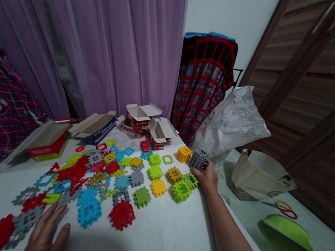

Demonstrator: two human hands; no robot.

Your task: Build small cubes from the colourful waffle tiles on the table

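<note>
Head view: the right hand (207, 177) grips a grey interlocking block cube (198, 159) at the far end of the counter (154, 243), just beside a yellow block cube (184, 154), while the open left hand (45, 235) lies with fingers spread near flat red and grey interlocking tiles (26, 219).

Right hand (207, 177) on gray plastic block cube (198, 159), left hand (46, 236) beside scattered interlocking plastic tiles (90, 181)

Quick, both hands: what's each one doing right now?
Left hand: open, fingers spread, empty, beside gray plastic tiles.
Right hand: fingers closed onto a gray cube of plastic tiles, holding it.
</note>
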